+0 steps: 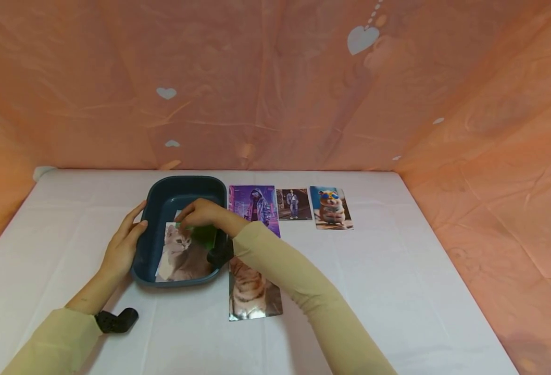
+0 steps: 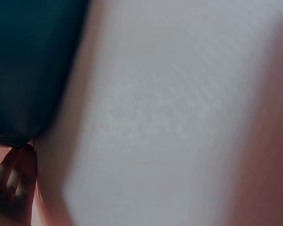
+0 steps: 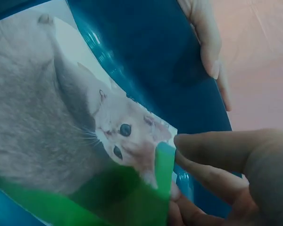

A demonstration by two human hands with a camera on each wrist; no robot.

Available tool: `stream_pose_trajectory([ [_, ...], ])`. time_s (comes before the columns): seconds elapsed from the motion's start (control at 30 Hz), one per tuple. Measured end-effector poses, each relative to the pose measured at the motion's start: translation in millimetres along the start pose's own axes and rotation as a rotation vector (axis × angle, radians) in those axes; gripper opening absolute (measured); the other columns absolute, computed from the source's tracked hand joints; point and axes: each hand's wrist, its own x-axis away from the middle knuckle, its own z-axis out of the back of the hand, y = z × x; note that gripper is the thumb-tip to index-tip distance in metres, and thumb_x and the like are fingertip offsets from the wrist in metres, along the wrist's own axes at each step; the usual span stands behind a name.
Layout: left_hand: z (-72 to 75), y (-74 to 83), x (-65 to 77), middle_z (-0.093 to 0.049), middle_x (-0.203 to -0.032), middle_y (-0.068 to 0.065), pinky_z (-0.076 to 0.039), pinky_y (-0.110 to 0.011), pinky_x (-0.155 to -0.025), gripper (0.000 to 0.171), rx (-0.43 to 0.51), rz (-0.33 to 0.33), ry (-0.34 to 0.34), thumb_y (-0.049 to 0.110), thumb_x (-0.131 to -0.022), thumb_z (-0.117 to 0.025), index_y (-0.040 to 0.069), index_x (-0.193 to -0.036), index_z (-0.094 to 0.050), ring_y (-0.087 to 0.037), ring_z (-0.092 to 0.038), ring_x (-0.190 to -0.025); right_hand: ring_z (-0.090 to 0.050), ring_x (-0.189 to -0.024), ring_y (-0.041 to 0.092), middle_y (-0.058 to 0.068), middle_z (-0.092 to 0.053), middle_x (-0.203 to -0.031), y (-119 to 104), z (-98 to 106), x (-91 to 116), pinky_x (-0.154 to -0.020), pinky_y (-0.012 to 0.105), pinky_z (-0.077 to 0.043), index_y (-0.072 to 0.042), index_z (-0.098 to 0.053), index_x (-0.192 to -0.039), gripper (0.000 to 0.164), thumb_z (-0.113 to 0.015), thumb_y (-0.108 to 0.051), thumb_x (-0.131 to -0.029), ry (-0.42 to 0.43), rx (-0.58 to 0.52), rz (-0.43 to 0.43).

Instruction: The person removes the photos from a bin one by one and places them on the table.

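Note:
A dark blue plastic basin [image 1: 188,188] stands on the left of the table. My left hand [image 1: 122,251] holds its left rim, thumb over the edge and fingers outside, as the right wrist view also shows. Inside the basin is a photo card of a grey-and-white kitten [image 1: 177,260] on a green background. The right hand [image 1: 204,212] reaches in from the right and pinches the card's upper edge between thumb and fingers. In the right wrist view the kitten card [image 3: 127,136] is tilted, its corner at the fingertips. A white edge of paper shows behind it.
Right of the basin lie a purple hooded-figure card [image 1: 252,198], a standing-person card [image 1: 294,204] and a hamster-in-sunglasses card [image 1: 333,208]. An orange cat card [image 1: 252,297] sits partly under the right sleeve [image 1: 299,286]. Orange cloth [image 1: 280,104] walls the table's back and sides.

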Motion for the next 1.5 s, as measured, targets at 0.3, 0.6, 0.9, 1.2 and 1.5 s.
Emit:
stream_pose_trajectory([
  [0.3,1.9,-2.8,-1.4,-0.048,-0.131,-0.028,-0.037,-0.039,-0.088,0.053,-0.041,-0.007,0.000,0.037,-0.105,-0.030,0.026,-0.155,-0.017,0.011,-0.042,-0.089,-0.058,-0.106,0.010,-0.001,-0.060,-0.133,1,1,3,-0.084,0.021,-0.046,-0.021,-0.071,-0.117,0.034,-0.072,-0.013,-0.084,-0.061,-0.104,0.045],
  [0.6,1.6,-3.2,-1.9,-0.043,-0.136,-0.032,-0.040,-0.046,-0.092,0.053,-0.033,-0.016,-0.010,0.037,-0.105,-0.028,0.025,-0.155,-0.015,-0.032,-0.049,-0.112,-0.058,-0.104,0.009,0.005,-0.065,-0.126,4,3,6,-0.078,0.017,-0.045,-0.015,-0.073,-0.113,0.026,-0.065,-0.010,-0.089,0.027,-0.241,0.121],
  [0.9,1.9,-3.8,0.0,-0.047,-0.130,-0.028,-0.041,-0.008,-0.071,0.051,0.003,-0.048,-0.003,0.038,-0.104,-0.031,0.030,-0.154,-0.019,0.016,-0.046,-0.085,-0.057,-0.096,0.002,-0.002,-0.069,-0.116,9,6,11,-0.077,0.018,-0.045,-0.016,-0.077,-0.104,0.019,-0.072,-0.019,-0.086,0.157,-0.367,0.128],
  [1.2,1.8,-1.1,1.4,-0.046,-0.133,-0.030,-0.041,-0.026,-0.084,0.051,-0.032,-0.034,0.006,0.039,-0.104,-0.029,0.031,-0.154,-0.018,0.005,-0.047,-0.093,-0.058,-0.102,0.003,0.000,-0.068,-0.119,15,14,27,-0.083,0.021,-0.046,-0.014,-0.075,-0.107,0.022,-0.071,-0.022,-0.086,0.204,-0.456,0.159],
  [1.5,-0.4,0.2,1.2,-0.035,-0.140,-0.036,-0.025,-0.070,-0.098,0.053,0.005,-0.010,0.002,0.037,-0.104,-0.028,0.026,-0.155,-0.016,-0.049,-0.037,-0.120,-0.056,-0.106,0.007,-0.007,-0.064,-0.119,32,21,41,-0.083,0.026,-0.049,-0.021,-0.076,-0.104,0.021,-0.074,-0.028,-0.084,0.265,-0.489,0.110],
])
